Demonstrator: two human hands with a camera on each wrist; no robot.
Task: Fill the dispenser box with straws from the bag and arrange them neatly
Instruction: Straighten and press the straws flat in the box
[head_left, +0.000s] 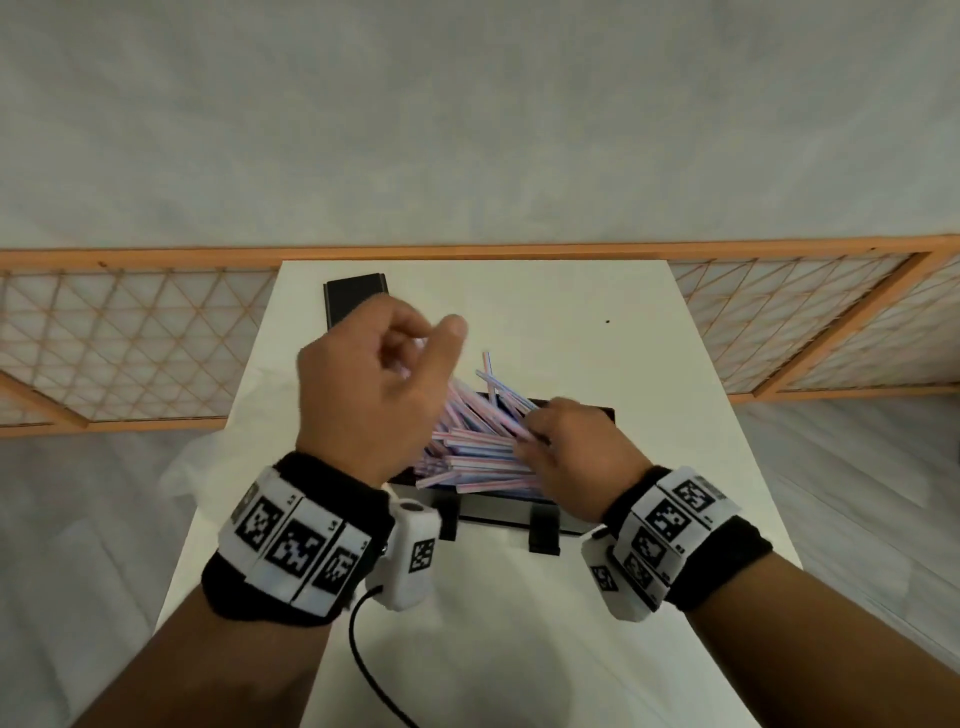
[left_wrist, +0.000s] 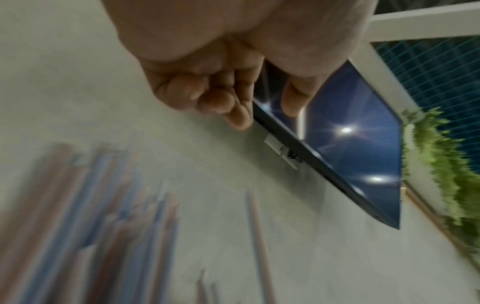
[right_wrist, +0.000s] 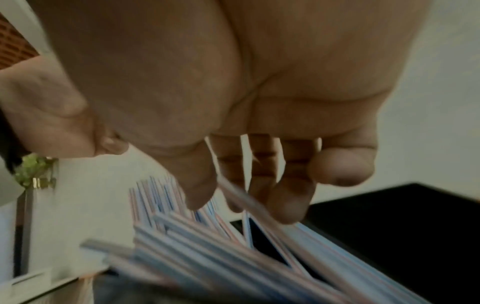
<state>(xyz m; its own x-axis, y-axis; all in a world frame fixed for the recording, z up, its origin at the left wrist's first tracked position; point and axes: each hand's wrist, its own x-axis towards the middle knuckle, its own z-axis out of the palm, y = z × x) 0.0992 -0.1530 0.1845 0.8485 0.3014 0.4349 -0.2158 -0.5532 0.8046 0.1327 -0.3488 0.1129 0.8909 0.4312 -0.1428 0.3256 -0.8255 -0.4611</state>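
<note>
A black dispenser box (head_left: 498, 508) stands at the middle of the white table (head_left: 649, 364). Striped pink, blue and white straws (head_left: 478, 449) lie in it in an untidy heap, and several stick up past its far rim. My right hand (head_left: 530, 432) lies on the right end of the heap. Its fingers (right_wrist: 285, 201) point down among the straws (right_wrist: 207, 246), and one straw crosses in front of them. My left hand (head_left: 431, 332) is raised above the left part of the box. Its fingers (left_wrist: 221, 100) are curled with nothing in them.
A black lid-like piece (head_left: 356, 300) lies at the table's far left. A crumpled clear bag (head_left: 208, 457) hangs at the left edge. A black cable (head_left: 374, 670) runs across the near side. A wooden lattice screen (head_left: 130, 338) stands behind the table.
</note>
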